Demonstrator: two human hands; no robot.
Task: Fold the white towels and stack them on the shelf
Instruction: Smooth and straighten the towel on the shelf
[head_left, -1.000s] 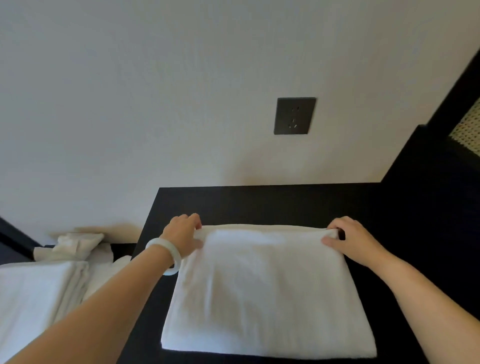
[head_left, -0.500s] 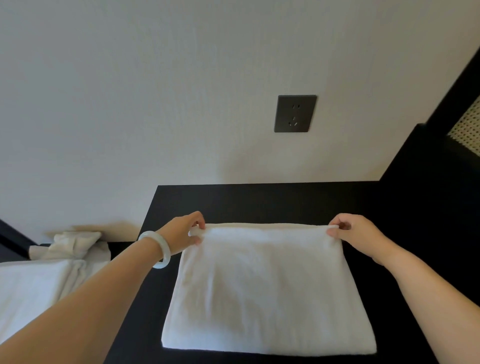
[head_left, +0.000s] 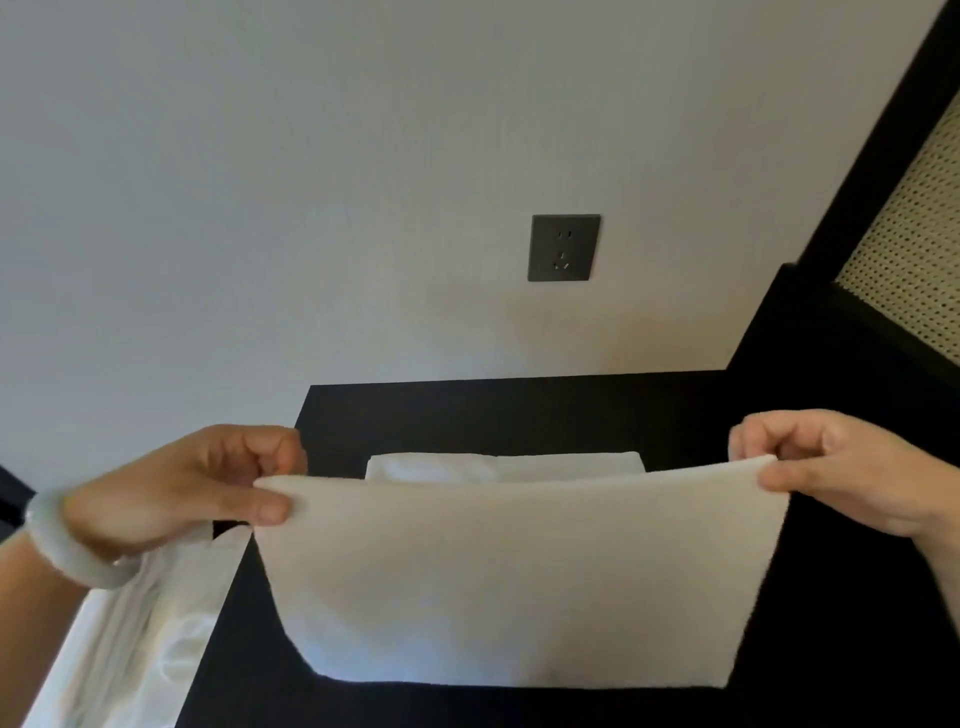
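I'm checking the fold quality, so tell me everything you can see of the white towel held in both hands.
The white towel looks like soft, thick cloth, plain and unmarked. The left hand and the right hand pinch its two upper corners, holding the top edge raised and nearly level. It hangs as a smooth sheet, its lower end curving down onto the black surface.

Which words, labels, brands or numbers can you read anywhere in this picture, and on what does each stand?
None can be read.
The wall socket shows only its plug holes, no lettering.
The towel, the bracelet and the dark surface bear no marks.
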